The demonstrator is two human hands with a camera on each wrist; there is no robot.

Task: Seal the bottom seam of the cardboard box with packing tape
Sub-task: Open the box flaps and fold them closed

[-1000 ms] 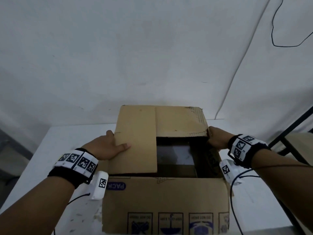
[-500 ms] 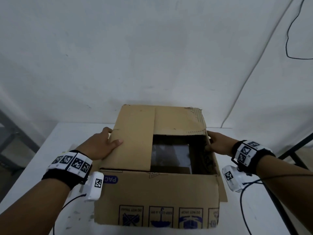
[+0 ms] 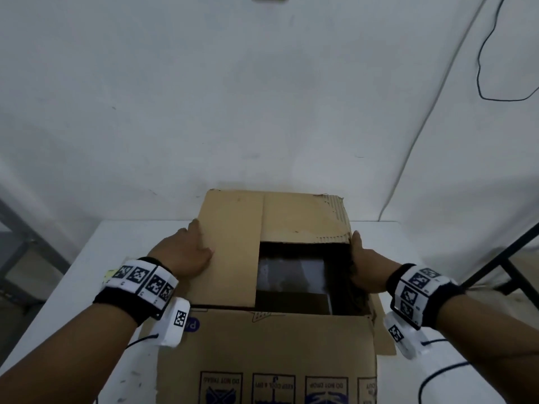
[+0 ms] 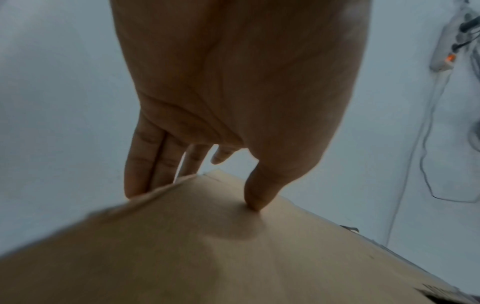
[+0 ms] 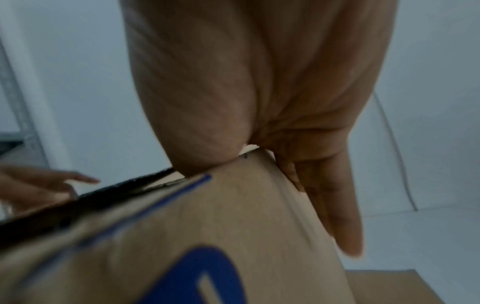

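Bare forearms [image 3: 58,357] carry black wristbands [image 3: 116,301], white coded tags [image 3: 143,277], cabled white cameras [image 3: 175,323].
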